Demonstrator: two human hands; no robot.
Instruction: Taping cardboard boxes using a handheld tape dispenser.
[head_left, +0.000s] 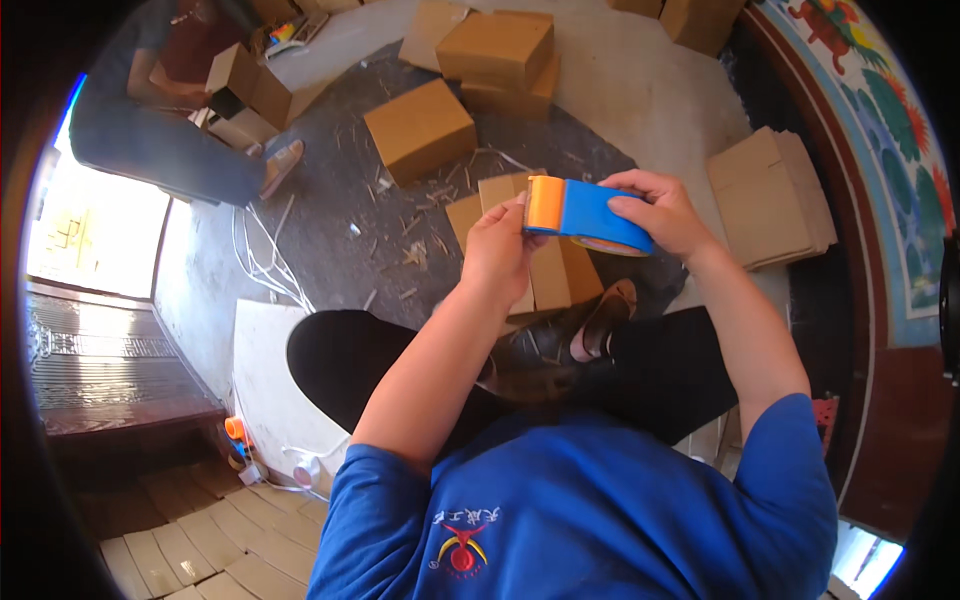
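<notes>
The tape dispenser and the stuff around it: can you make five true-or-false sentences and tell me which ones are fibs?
1. The left hand and the right hand both touch the tape dispenser. True.
2. The right hand is on the orange end. False: it holds the blue part, and the left hand is at the orange end.
3. The person's shirt is green. False: it is a blue shirt.
4. A stack of flat cardboard is on the right side of the picture. True.
5. Nobody else is there. False: another person is at the upper left, with a hand at a cardboard box.
</notes>
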